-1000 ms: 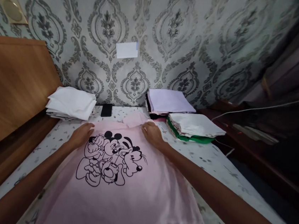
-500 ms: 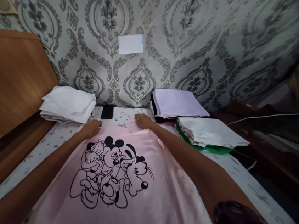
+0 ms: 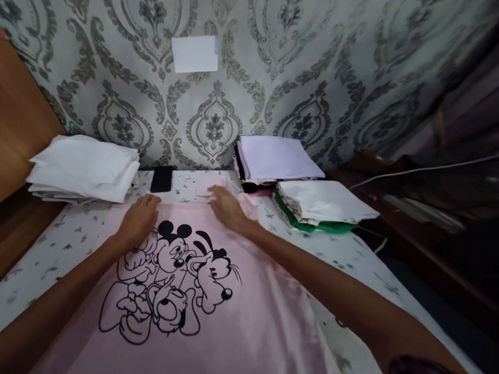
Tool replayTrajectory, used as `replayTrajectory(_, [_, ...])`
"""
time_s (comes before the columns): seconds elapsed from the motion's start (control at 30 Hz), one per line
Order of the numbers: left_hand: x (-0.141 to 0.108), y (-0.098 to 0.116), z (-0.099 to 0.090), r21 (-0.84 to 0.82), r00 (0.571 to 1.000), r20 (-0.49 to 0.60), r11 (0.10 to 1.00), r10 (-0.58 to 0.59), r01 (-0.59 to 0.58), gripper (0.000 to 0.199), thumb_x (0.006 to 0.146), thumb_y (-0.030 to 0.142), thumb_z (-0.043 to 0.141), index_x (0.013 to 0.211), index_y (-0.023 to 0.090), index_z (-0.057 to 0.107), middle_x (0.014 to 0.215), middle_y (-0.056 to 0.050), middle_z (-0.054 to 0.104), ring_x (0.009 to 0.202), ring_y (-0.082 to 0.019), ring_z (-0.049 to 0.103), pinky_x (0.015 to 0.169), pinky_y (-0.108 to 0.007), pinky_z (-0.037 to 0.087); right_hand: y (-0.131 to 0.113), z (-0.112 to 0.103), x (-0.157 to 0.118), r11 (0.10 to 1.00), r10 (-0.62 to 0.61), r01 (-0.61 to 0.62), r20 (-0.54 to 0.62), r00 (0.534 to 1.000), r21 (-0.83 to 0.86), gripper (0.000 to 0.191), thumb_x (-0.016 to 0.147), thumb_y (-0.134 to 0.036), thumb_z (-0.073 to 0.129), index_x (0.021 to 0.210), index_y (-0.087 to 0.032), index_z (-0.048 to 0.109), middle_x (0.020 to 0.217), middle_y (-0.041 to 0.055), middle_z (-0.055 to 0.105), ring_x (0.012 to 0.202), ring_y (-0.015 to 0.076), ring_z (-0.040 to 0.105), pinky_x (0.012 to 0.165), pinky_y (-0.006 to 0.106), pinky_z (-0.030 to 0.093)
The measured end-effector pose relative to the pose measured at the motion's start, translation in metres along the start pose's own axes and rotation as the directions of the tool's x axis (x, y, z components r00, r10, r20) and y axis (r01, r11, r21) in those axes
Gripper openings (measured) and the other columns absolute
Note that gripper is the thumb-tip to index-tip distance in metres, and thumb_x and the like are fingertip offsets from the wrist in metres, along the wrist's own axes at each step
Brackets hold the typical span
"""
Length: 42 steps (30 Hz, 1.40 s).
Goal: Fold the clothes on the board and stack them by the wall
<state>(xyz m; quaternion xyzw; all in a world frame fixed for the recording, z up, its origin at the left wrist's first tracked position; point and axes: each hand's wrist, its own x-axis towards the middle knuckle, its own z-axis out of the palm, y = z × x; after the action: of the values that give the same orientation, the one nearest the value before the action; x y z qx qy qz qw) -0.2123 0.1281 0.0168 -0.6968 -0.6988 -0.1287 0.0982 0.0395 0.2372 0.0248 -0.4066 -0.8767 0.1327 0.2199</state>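
A pink shirt (image 3: 257,319) with a black line print of cartoon characters lies spread in front of me, its near part running out of view. At its far edge, my left hand (image 3: 139,220) has its fingers bent down and closed on the cloth. My right hand (image 3: 228,208) pinches the same edge further right, thumb and fingertips together. Some pink cloth shows past the right hand, bunched beside it and lying flat beyond it. The undersides of both hands' fingers are hidden.
Folded white cloths (image 3: 85,164) are stacked at the left, with a black phone (image 3: 162,179) beside them. A lilac-topped stack (image 3: 279,157) and a white-topped stack (image 3: 326,201) lie at the right. Behind is a patterned wall (image 3: 214,124); a wooden panel (image 3: 6,126) stands left.
Both hands have shifted on the shirt's far edge, and its far part now lies flatter, with pink cloth showing beyond the right hand. The view has turned slightly right.
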Motion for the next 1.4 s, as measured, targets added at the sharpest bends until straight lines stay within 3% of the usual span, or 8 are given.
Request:
replayTrajectory(0.17, [-0.015, 0.048, 0.017, -0.28, 0.943, -0.007, 0.905, 0.332, -0.321, 0.031, 0.097, 0.029, 0.042, 0.123, 0.02, 0.057, 0.131, -0.012, 0.058, 0.123, -0.027, 0.054, 0.104, -0.046, 0.048, -0.009, 0.002, -0.11, 0.935, -0.344, 0.353, 0.176, 0.923, -0.027, 0.04, 0.099, -0.028, 0.047, 0.137, -0.019, 0.052, 0.152, 0.0142, 0.047, 0.138, 0.0256, 0.045, 0.112, 0.045, 0.04])
replayTrajectory(0.4, [-0.001, 0.086, 0.016, -0.294, 0.93, 0.121, 0.908, 0.346, -0.299, 0.031, 0.098, 0.032, 0.042, 0.12, 0.021, 0.06, 0.13, -0.011, 0.061, 0.123, -0.026, 0.055, 0.105, -0.043, 0.045, 0.05, -0.051, -0.16, 0.909, 0.206, -0.15, 0.106, 0.973, -0.389, 0.036, 0.1, -0.026, 0.04, 0.127, -0.013, 0.058, 0.142, 0.0208, 0.054, 0.132, 0.0318, 0.049, 0.109, 0.049, 0.038])
replayTrajectory(0.5, [0.039, 0.096, 0.008, -0.293, 0.978, 0.192, 0.956, 0.086, -0.026, 0.035, 0.097, 0.042, 0.043, 0.112, 0.019, 0.064, 0.12, -0.012, 0.066, 0.115, -0.027, 0.059, 0.097, -0.04, 0.047, 0.05, -0.063, -0.158, 0.883, 0.226, -0.189, 0.036, 0.974, -0.431, 0.036, 0.096, -0.02, 0.043, 0.126, -0.012, 0.061, 0.147, 0.0219, 0.05, 0.136, 0.0331, 0.045, 0.112, 0.05, 0.034])
replayTrajectory(0.63, [0.099, 0.118, 0.014, -0.243, 0.931, 0.325, 0.937, -0.166, 0.252, 0.057, 0.09, 0.066, 0.04, 0.084, 0.017, 0.067, 0.092, -0.015, 0.072, 0.096, -0.033, 0.067, 0.083, -0.041, 0.051, 0.026, -0.057, -0.13, 0.955, 0.057, -0.032, 0.076, 0.995, -0.294, 0.038, 0.097, -0.022, 0.046, 0.132, -0.014, 0.059, 0.15, 0.0168, 0.049, 0.141, 0.0281, 0.042, 0.116, 0.044, 0.032])
replayTrajectory(0.8, [0.14, 0.136, 0.034, -0.262, 0.925, 0.302, 0.913, -0.231, 0.313, 0.031, 0.078, 0.049, 0.065, 0.078, 0.018, 0.066, 0.095, -0.016, 0.074, 0.104, -0.038, 0.067, 0.087, -0.046, 0.05, 0.02, -0.034, -0.089, 0.987, -0.006, 0.038, 0.196, 0.981, -0.157, 0.038, 0.101, -0.031, 0.045, 0.132, -0.015, 0.059, 0.147, 0.0152, 0.053, 0.138, 0.0241, 0.045, 0.115, 0.037, 0.034])
replayTrajectory(1.03, [0.174, 0.105, 0.034, -0.547, 0.939, 0.14, 0.766, -0.314, 0.337, 0.021, 0.091, 0.025, 0.046, 0.101, 0.02, 0.064, 0.098, -0.007, 0.068, 0.091, -0.023, 0.069, 0.078, -0.038, 0.06, 0.043, -0.013, -0.085, 0.985, 0.072, -0.049, 0.135, 0.988, -0.167, 0.04, 0.102, -0.033, 0.044, 0.138, -0.018, 0.054, 0.153, 0.0146, 0.046, 0.145, 0.026, 0.036, 0.118, 0.045, 0.027])
replayTrajectory(1.23, [0.174, 0.095, 0.049, -0.725, 0.937, 0.135, 0.612, -0.321, 0.314, 0.019, 0.091, 0.024, 0.052, 0.107, 0.015, 0.06, 0.078, -0.001, 0.059, 0.069, -0.012, 0.064, 0.067, -0.03, 0.063, 0.045, -0.012, -0.075, 0.977, 0.117, -0.086, 0.158, 0.98, -0.193, 0.043, 0.101, -0.036, 0.042, 0.14, -0.021, 0.052, 0.154, 0.0146, 0.044, 0.147, 0.029, 0.032, 0.118, 0.054, 0.023])
replayTrajectory(1.4, [0.155, 0.097, 0.051, -0.704, 0.951, 0.122, 0.651, -0.284, 0.285, 0.03, 0.089, 0.023, 0.057, 0.118, 0.017, 0.056, 0.091, -0.005, 0.064, 0.083, -0.017, 0.067, 0.079, -0.039, 0.063, 0.064, -0.013, -0.054, 0.958, 0.179, -0.139, 0.142, 0.974, -0.249, 0.045, 0.102, -0.04, 0.039, 0.141, -0.019, 0.051, 0.156, 0.0138, 0.043, 0.146, 0.0273, 0.034, 0.118, 0.047, 0.027])
